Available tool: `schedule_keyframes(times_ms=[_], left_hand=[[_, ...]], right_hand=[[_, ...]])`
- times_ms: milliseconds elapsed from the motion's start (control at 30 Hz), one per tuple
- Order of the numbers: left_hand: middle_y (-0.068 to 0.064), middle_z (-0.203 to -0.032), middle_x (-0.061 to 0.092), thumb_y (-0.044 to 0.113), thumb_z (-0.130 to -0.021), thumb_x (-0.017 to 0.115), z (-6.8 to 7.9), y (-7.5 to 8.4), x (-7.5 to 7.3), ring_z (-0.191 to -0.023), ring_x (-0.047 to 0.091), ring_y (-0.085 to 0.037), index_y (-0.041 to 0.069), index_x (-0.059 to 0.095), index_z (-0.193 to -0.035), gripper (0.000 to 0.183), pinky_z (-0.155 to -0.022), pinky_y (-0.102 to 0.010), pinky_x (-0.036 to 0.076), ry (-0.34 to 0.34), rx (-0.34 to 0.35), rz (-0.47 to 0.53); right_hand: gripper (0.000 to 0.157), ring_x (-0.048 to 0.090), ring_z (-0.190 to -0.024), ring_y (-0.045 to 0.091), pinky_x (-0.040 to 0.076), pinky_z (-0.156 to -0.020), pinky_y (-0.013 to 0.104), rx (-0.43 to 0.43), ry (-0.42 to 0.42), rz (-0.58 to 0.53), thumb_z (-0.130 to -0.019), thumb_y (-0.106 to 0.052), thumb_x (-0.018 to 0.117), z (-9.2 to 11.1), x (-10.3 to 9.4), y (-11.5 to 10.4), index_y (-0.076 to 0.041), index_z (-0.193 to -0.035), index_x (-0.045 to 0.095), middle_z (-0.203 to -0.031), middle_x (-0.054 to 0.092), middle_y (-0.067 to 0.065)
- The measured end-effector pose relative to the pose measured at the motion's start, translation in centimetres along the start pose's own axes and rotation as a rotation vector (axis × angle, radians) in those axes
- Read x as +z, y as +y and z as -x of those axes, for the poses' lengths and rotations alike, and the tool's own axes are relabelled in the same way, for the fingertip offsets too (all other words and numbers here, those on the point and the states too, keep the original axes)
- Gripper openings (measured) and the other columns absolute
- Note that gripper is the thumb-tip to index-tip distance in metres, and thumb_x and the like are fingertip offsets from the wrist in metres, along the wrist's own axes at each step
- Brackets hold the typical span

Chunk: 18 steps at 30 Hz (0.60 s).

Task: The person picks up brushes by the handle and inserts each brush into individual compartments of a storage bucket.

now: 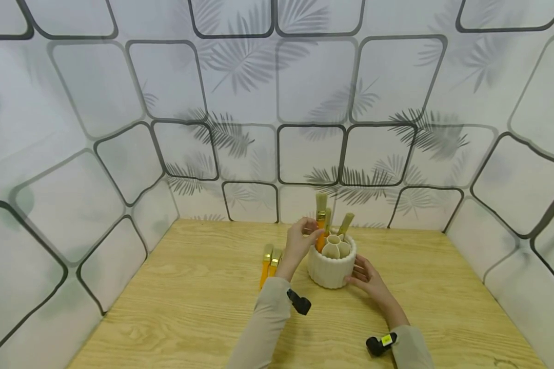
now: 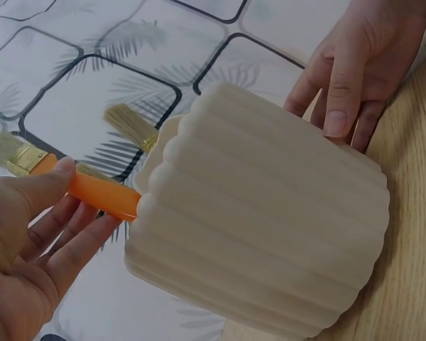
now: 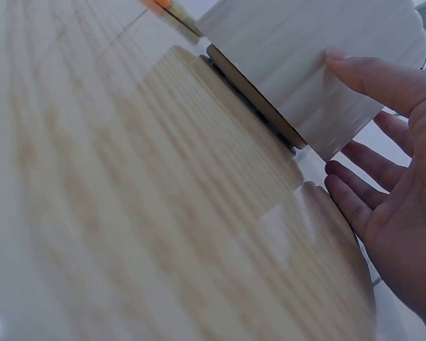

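Note:
My left hand (image 1: 299,241) pinches the orange handle of a paintbrush (image 1: 321,215) between thumb and fingers. Bristles up, that brush has its handle's lower end inside the rim of a white ribbed holder (image 1: 329,272), as the left wrist view also shows. My right hand (image 1: 371,280) holds the holder's right side, thumb on the front and fingers around behind. The holder has a flower-shaped divider (image 1: 334,247) in its top. Two more paintbrushes stand in it, one behind the held brush and one leaning right (image 1: 346,223). Their handles are hidden.
Left of the holder, two orange-handled paintbrushes (image 1: 267,261) lie side by side on the wooden table (image 1: 189,307), partly covered by my left forearm. Patterned walls (image 1: 240,154) enclose the table at the back and both sides.

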<state>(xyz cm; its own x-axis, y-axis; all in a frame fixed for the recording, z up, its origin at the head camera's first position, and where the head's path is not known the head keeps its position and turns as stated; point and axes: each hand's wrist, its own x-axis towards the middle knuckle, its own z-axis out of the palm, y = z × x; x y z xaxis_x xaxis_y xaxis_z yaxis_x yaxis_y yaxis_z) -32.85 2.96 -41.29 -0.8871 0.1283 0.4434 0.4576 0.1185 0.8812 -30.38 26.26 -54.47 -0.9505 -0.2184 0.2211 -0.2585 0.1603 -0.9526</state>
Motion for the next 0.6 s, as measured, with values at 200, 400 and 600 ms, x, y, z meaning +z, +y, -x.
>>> schedule_keyframes(times_ms=[200, 400, 600], left_hand=[[-0.022, -0.092, 0.064, 0.01, -0.084, 0.068, -0.1, -0.9, 0.1, -0.082, 0.064, -0.035, -0.005, 0.06, -0.1, 0.023, -0.061, -0.037, 0.057, 0.015, -0.004, -0.032], [-0.015, -0.091, 0.065, 0.017, -0.083, 0.07, -0.4, -2.0, 0.3, -0.079, 0.065, -0.026, 0.002, 0.062, -0.098, 0.022, -0.057, -0.022, 0.054, 0.021, -0.016, -0.071], [-0.013, -0.091, 0.066, 0.018, -0.083, 0.07, -0.5, -2.2, 0.3, -0.078, 0.065, -0.022, 0.003, 0.062, -0.099, 0.023, -0.056, -0.02, 0.053, 0.019, -0.024, -0.101]], right_hand=[[0.071, 0.036, -0.126, 0.043, 0.037, -0.101, 0.051, -0.002, -0.003, -0.006, -0.086, -0.006, 0.064, -0.1, -0.1, 0.0, -0.006, -0.145, 0.024, -0.142, 0.033, 0.025], [0.071, 0.037, -0.125, 0.043, 0.037, -0.1, 0.052, -0.004, 0.001, -0.004, -0.086, -0.006, 0.065, -0.1, -0.1, 0.1, -0.006, -0.144, 0.024, -0.141, 0.034, 0.025], [0.071, 0.037, -0.125, 0.043, 0.037, -0.1, 0.052, 0.003, 0.002, 0.0, -0.086, -0.007, 0.065, -0.1, -0.1, 0.1, -0.006, -0.145, 0.024, -0.142, 0.033, 0.025]])
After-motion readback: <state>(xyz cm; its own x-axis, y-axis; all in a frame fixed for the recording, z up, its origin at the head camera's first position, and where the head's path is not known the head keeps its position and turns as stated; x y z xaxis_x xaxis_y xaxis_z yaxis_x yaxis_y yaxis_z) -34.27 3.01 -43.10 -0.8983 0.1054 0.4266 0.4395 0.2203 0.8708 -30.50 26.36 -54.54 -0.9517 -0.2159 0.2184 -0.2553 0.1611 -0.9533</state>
